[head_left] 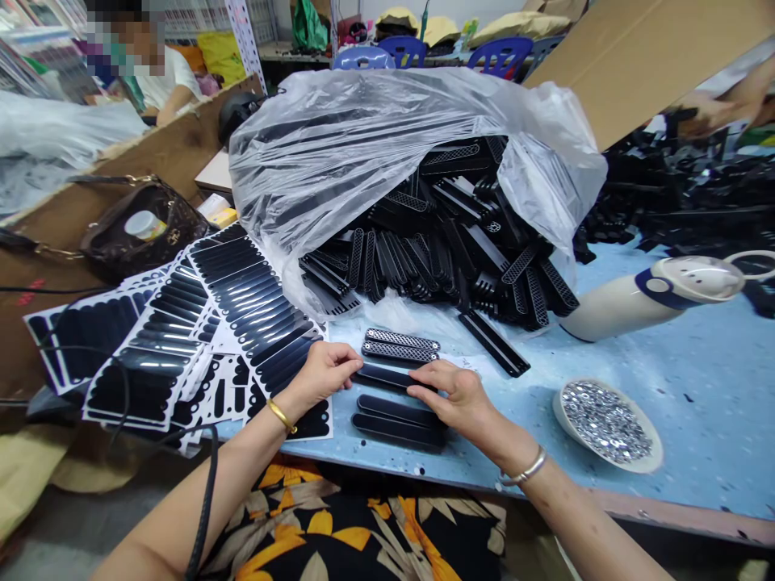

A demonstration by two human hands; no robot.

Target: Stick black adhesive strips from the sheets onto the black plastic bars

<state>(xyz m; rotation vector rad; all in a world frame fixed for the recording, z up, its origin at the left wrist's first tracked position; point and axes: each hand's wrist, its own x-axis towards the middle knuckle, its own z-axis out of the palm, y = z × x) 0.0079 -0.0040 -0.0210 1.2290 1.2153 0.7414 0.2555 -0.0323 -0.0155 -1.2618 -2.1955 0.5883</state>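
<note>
Between my two hands lies a slim black bar (387, 378) on the blue table. My left hand (332, 373) pinches its left end, with thumb and forefinger together. The fingers of my right hand (446, 389) close on its right end. Just behind it are two bars with a silver lattice pattern (400, 345), side by side. Nearer the table edge rest more smooth black bars (396, 424), their right ends close under my right hand. Sheets of black strip stickers (260, 315) spread out to the left of my left hand.
A large clear plastic bag (339, 137) spills many black parts (448, 234) at the back. To the right are a bowl of small metal pieces (605, 424) and a tilted white bottle (630, 303). A brown handbag (145, 218) sits left. A person (163, 77) is at the back left.
</note>
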